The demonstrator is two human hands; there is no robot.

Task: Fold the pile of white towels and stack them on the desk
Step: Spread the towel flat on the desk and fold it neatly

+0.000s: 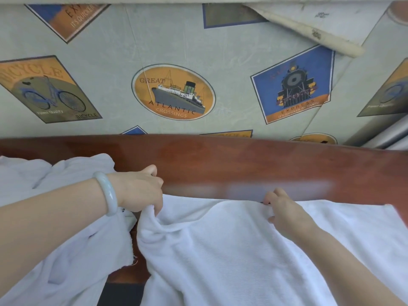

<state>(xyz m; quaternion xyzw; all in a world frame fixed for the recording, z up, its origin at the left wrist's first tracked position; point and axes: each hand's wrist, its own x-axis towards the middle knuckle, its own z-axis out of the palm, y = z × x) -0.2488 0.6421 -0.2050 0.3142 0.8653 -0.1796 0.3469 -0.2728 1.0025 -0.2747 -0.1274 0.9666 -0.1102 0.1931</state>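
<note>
Asker: Where do we find the towel in hand?

Watcher: We see a white towel [220, 250] spread across the near part of the wooden desk [242, 164]. It lies mostly flat, rumpled toward its left side, and runs out of the bottom of the view.

Asker: And what do we make of the hands?

Watcher: We see the left hand [141, 191] with its fingers curled round the towel's far left corner, which is bunched up in its grasp. The right hand [282, 208] pinches the far edge partway along, thumb against fingertips, and its forearm lies over the cloth. A pale green bangle [108, 193] sits on the left wrist.

Asker: Where do we place the rest of the laundry?

Watcher: We see a heap of white towels [72, 171] crumpled on the left of the desk, under the left forearm. It lies just beside the spread towel, with a narrow strip of red-brown wood showing between them.

Asker: What do we see behind the desk?

Watcher: We see a grey-green wall covering [231, 51] printed with a bicycle [46, 89], an ocean liner [174, 92] and a steam locomotive [293, 85]. At the upper right its corner has peeled away and curled into a dirty white roll [309, 32].
</note>
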